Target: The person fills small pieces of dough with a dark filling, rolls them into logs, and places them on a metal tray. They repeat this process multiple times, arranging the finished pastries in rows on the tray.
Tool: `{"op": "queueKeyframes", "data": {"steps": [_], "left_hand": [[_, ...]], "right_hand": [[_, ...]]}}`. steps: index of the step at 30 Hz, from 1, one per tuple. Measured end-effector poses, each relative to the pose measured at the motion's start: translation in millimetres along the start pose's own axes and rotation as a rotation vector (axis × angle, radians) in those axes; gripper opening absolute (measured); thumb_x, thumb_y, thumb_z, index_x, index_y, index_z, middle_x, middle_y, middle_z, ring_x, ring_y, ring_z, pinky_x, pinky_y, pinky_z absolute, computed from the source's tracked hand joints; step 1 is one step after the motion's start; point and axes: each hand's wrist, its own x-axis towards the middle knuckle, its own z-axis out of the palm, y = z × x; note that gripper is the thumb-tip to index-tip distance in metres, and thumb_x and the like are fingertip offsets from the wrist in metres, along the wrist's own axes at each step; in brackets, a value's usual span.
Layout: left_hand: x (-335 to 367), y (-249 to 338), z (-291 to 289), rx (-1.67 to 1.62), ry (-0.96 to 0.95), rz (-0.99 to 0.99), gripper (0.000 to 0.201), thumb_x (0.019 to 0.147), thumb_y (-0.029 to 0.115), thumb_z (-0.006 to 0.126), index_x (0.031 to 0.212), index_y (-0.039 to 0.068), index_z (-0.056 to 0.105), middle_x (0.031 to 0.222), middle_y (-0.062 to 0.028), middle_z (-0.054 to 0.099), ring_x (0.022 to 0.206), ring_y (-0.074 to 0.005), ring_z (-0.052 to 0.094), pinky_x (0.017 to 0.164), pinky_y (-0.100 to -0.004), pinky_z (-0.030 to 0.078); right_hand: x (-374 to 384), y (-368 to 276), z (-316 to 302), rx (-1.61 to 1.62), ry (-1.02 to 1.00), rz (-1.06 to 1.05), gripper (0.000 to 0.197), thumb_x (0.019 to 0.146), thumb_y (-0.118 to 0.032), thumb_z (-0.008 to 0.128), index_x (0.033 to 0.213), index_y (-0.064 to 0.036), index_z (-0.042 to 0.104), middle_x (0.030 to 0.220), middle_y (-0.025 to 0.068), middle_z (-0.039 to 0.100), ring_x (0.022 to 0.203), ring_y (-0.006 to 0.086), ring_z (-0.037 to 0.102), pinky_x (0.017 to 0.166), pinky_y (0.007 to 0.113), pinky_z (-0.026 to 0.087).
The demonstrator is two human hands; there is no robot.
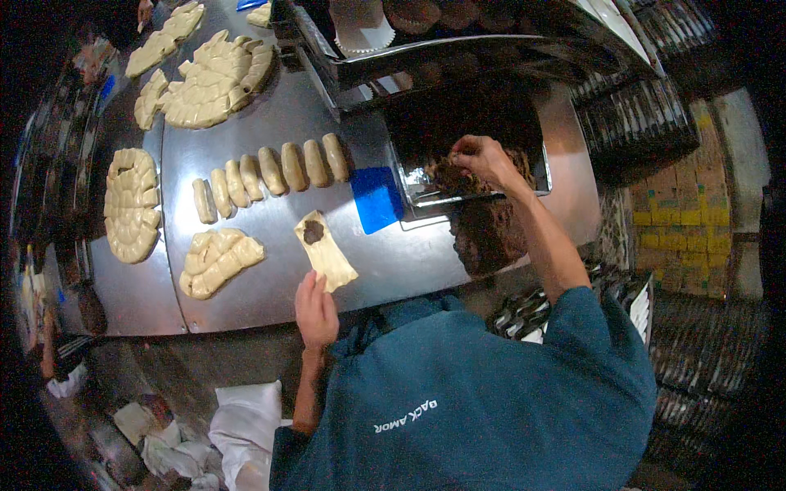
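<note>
A flat strip of pale dough [334, 260] lies on the steel table, with a lump of dark brown filling [313, 232] on its far end. My left hand [317, 309] is at the strip's near end, fingers stretched out and fingertips touching the dough. Over a metal tray [417, 200] to the right, my right hand [485, 158] has its fingers pinched together at the brown crumbly filling [517, 168] inside. How much it holds is hidden. Beyond the strip stand several rolled dough pieces [271, 171] in a slanting row. A blue flat sheet [377, 200] sits beside the tray.
Overlapping dough pieces form a small pile [219, 263], a long pile [132, 204] and a large one [214, 82] to the left. A raised metal rack [458, 49] with paper-lined round items overhangs the back. Stacked dark trays [634, 123] stand at right. Another person's hand [145, 15] shows far left.
</note>
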Motion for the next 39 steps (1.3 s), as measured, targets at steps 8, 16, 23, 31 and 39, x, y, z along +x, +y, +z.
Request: {"op": "queueKeyframes", "data": {"steps": [8,16,23,31,39], "left_hand": [[-17,16,14,0.219,-0.092,0.057,0.048,0.085,0.01,0.056,0.131,0.002,0.045,0.145,-0.0243,0.028,0.136,-0.0436,0.023,0.11,-0.0575,0.018],[-28,-16,-27,-0.005,0.107,-0.052,0.038,0.085,0.005,0.053,0.124,0.0,0.053,0.142,-0.0232,0.035,0.135,-0.042,0.027,0.111,-0.0493,0.023],[-25,-84,-46,-0.327,0.225,-0.317,0.027,0.089,0.005,0.054,0.114,-0.003,0.061,0.132,-0.0152,0.051,0.116,-0.0229,0.054,0.092,-0.0306,0.047],[87,-59,-9,-0.257,-0.002,0.022,0.059,0.081,0.006,0.063,0.136,0.004,0.042,0.129,-0.0161,0.052,0.116,-0.0278,0.052,0.094,-0.0353,0.045],[99,-57,-3,-0.047,0.072,0.232,0.047,0.079,0.012,0.066,0.123,0.002,0.053,0.118,-0.0144,0.058,0.107,-0.0333,0.053,0.092,-0.0406,0.044]], "right_hand": [[6,19,43,-0.484,0.081,-0.173,0.031,0.077,-0.021,0.069,0.1,-0.0013,0.064,0.099,0.0234,0.065,0.09,0.0404,0.063,0.073,0.044,0.053],[-12,-16,1,0.203,-0.037,0.103,0.012,0.081,-0.008,0.068,0.092,-0.0039,0.065,0.079,0.0038,0.065,0.061,0.0107,0.06,0.056,0.025,0.051],[-43,-138,96,0.43,-0.329,-0.283,0.018,0.083,-0.009,0.066,0.099,-0.0024,0.063,0.085,0.0047,0.064,0.073,0.0103,0.061,0.062,0.024,0.051],[-44,-143,217,0.022,0.037,-0.911,0.031,0.078,-0.004,0.061,0.109,-0.0054,0.06,0.105,0.014,0.061,0.102,0.0324,0.057,0.087,0.042,0.045],[-44,-141,215,0.132,0.094,-0.664,0.026,0.081,-0.003,0.061,0.107,-0.0031,0.063,0.102,0.0155,0.065,0.097,0.0329,0.062,0.083,0.04,0.049]]}}
